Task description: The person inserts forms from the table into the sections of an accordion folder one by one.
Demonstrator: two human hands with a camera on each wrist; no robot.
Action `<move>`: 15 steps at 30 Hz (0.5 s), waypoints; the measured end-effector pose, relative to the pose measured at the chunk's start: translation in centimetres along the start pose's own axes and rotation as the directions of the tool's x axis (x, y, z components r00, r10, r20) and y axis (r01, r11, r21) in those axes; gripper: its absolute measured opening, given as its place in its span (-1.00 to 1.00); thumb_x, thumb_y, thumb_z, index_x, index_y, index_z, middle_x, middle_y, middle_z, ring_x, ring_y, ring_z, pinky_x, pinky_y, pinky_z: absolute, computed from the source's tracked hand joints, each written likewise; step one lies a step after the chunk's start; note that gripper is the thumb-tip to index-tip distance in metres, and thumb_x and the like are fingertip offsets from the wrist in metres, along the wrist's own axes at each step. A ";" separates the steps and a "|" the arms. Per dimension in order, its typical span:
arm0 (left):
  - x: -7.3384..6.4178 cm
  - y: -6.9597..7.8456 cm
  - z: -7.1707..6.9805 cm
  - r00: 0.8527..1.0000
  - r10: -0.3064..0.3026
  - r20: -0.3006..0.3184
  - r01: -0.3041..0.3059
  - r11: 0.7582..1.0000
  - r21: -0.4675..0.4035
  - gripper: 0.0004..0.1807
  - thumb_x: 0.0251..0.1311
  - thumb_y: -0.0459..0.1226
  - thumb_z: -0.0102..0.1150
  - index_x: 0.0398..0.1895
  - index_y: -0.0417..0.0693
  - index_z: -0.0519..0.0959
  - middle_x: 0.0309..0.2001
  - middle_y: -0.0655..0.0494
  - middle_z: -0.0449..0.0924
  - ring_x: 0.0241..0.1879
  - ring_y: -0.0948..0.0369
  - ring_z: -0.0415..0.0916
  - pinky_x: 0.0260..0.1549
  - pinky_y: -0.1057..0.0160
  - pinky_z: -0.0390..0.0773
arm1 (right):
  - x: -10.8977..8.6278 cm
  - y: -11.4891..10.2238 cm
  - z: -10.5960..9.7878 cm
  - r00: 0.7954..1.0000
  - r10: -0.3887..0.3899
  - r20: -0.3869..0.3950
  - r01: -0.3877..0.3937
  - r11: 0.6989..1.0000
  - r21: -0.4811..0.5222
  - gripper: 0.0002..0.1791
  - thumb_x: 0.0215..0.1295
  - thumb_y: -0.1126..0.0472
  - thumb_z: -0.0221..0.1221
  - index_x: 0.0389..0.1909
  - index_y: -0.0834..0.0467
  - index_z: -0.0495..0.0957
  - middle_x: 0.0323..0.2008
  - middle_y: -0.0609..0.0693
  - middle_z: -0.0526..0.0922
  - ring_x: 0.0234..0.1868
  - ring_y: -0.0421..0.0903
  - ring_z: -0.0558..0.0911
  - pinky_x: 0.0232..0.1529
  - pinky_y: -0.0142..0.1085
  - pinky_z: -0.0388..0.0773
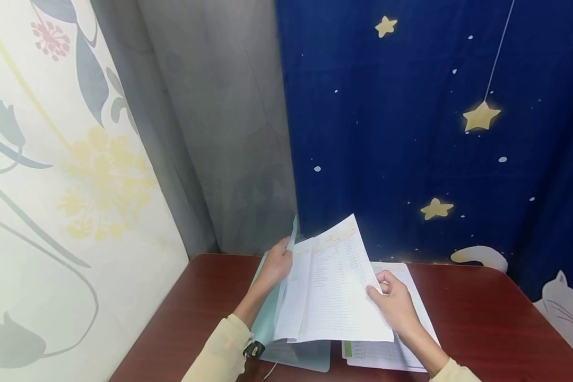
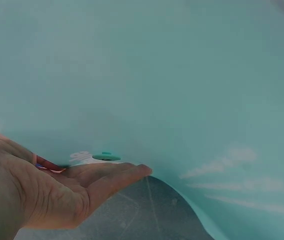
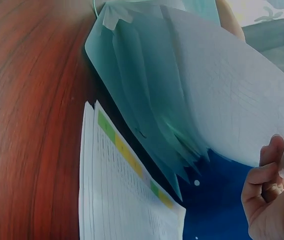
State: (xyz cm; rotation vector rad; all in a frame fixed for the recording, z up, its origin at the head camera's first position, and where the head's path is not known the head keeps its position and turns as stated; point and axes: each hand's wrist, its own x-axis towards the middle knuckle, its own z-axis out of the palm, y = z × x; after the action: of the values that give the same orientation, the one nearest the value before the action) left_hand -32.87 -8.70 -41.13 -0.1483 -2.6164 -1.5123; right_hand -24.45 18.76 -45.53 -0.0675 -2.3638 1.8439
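My right hand [image 1: 395,300] pinches the right edge of a white printed sheet [image 1: 346,297] with columns and rows, which tilts upright over the table. A second printed page [image 1: 296,284] shows along its left side. At the left, my left hand [image 1: 279,261] grips the upper edge of a teal file folder [image 1: 268,318]; its thumb is hidden behind the folder in the left wrist view. Several teal pocket dividers [image 3: 137,75] fan out inside the folder in the right wrist view, beside the raised sheet.
On the red-brown wooden table [image 1: 477,313] lies a stack of printed papers [image 3: 127,190] with coloured heading strips, partly under my right hand. A dark blue star-patterned curtain [image 1: 387,116] and a grey curtain [image 1: 219,106] hang behind. A flower-patterned white curtain [image 1: 52,239] is at left.
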 end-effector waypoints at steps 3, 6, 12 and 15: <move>-0.1 -0.1 0.0 1.000 0.007 0.005 -0.007 1.000 -0.003 -0.40 0.55 -0.32 -0.25 0.61 -0.27 0.25 0.56 -0.30 0.31 0.57 -0.21 0.26 0.50 -0.25 0.30 | 0.1 0.1 0.6 1.000 -0.001 -0.001 0.001 1.000 0.008 -0.81 0.46 0.32 0.21 -0.02 0.30 0.50 -0.23 0.24 0.84 -0.49 0.01 0.80 -0.50 -0.17 0.73; 0.0 -0.1 -0.1 1.000 0.015 0.007 -0.015 1.000 0.001 -0.40 0.55 -0.33 -0.25 0.61 -0.28 0.26 0.56 -0.30 0.32 0.53 -0.20 0.31 0.46 -0.22 0.37 | 0.3 0.1 0.9 1.000 -0.006 0.004 0.006 1.000 0.014 -0.82 0.45 0.32 0.22 -0.03 0.30 0.50 -0.22 0.24 0.84 -0.49 0.02 0.80 -0.50 -0.16 0.73; 0.1 -0.2 -0.3 1.000 0.023 0.013 -0.023 1.000 0.017 -0.40 0.54 -0.34 -0.26 0.61 -0.26 0.26 0.55 -0.28 0.35 0.36 -0.21 0.47 0.17 -0.18 0.51 | 1.1 0.3 0.8 1.000 0.000 0.006 0.000 1.000 0.018 -0.81 0.45 0.30 0.23 -0.02 0.30 0.51 -0.26 0.22 0.84 -0.50 0.02 0.80 -0.50 -0.16 0.73; 0.2 -0.3 -0.4 1.000 0.021 0.009 -0.021 1.000 0.024 -0.40 0.53 -0.34 -0.26 0.61 -0.26 0.26 0.54 -0.29 0.36 0.44 -0.15 0.43 0.24 -0.14 0.50 | 1.3 0.7 0.9 1.000 0.021 0.005 -0.021 0.999 0.040 -0.80 0.46 0.29 0.22 -0.01 0.29 0.50 -0.26 0.20 0.84 -0.48 0.01 0.80 -0.49 -0.16 0.73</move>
State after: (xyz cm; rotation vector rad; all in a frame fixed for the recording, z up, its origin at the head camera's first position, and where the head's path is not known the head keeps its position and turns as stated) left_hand -33.05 -9.19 -41.15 -0.1797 -2.6297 -1.4767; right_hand -25.86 18.23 -46.27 -0.0839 -2.3374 1.9016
